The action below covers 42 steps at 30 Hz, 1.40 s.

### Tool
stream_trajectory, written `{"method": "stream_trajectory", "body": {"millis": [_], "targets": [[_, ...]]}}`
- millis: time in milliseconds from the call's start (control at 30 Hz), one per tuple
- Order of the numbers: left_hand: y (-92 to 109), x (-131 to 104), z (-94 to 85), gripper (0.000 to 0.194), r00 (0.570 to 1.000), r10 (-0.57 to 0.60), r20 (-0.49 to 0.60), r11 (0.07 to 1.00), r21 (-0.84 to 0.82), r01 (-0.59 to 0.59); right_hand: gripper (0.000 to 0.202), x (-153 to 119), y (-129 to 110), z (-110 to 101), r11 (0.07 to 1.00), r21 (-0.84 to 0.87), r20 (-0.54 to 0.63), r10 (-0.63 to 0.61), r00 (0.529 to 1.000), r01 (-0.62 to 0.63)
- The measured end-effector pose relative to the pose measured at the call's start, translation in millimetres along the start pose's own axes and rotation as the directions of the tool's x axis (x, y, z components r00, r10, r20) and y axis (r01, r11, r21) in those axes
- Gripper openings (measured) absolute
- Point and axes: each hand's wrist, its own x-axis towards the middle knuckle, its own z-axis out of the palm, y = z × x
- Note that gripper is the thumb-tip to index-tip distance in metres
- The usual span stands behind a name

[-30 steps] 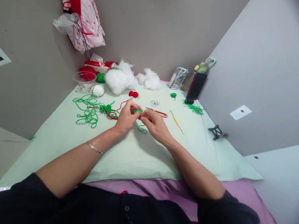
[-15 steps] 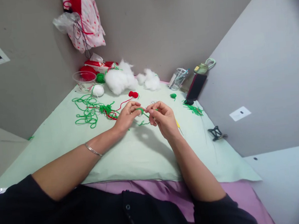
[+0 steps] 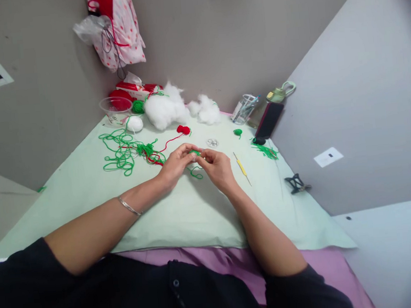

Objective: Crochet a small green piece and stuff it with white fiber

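Over the middle of the table, my left hand (image 3: 176, 165) pinches a small green crochet piece (image 3: 195, 152) between thumb and fingers. My right hand (image 3: 218, 168) meets it there, its thumb and fingertips closed on the piece's right edge; the fingers hide most of the work. Below them hangs a loop of green yarn tail (image 3: 196, 175). A yellow-handled crochet hook (image 3: 241, 166) lies just right of my right hand. Beyond the hands sits a small clear dish (image 3: 212, 143) with tiny pieces in it.
Tangled green yarn (image 3: 119, 156) with red strands lies left. White stuffing (image 3: 163, 109), a clear plastic tub (image 3: 115, 115) and a tissue box (image 3: 135, 90) stand at the back. To the right are a pen cup (image 3: 245, 109), a phone (image 3: 269, 119) and a black claw clip (image 3: 296, 183).
My right hand has moved left and in against the left hand, closing the gap where green yarn was stretched. The crochet hook and small dish are now more fully visible.
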Motion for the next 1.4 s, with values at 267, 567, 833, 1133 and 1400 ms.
{"method": "stream_trajectory", "body": {"millis": [267,567,833,1133,1400], "targets": [[7,1,-2.6,0.033,0.995,-0.024,0.099,1.000,0.009,0.023,0.030,-1,-4,-9,1.000,-0.016,-0.020,-0.006,1.000,0.006],[0,14,-10.4,0.016,0.998,0.055,0.001,0.985,0.162,-0.055,0.020,-10,-10,-2,0.984,-0.119,0.134,-0.118,0.984,0.134],[-2,15,-13.1,0.022,0.999,0.027,-0.034,0.981,0.194,-0.020,0.018,-1,-3,-1,0.982,-0.169,0.060,-0.071,0.996,0.080],[5,5,-11.5,0.035,0.998,-0.024,0.054,0.993,0.121,0.017,0.029,2,1,-3,0.998,0.031,0.053,0.058,0.997,-0.060],[-3,14,-13.0,0.020,1.000,0.020,-0.009,0.988,0.150,-0.019,0.022,-3,-7,-2,0.985,0.166,0.171,0.008,0.985,-0.037]]}}
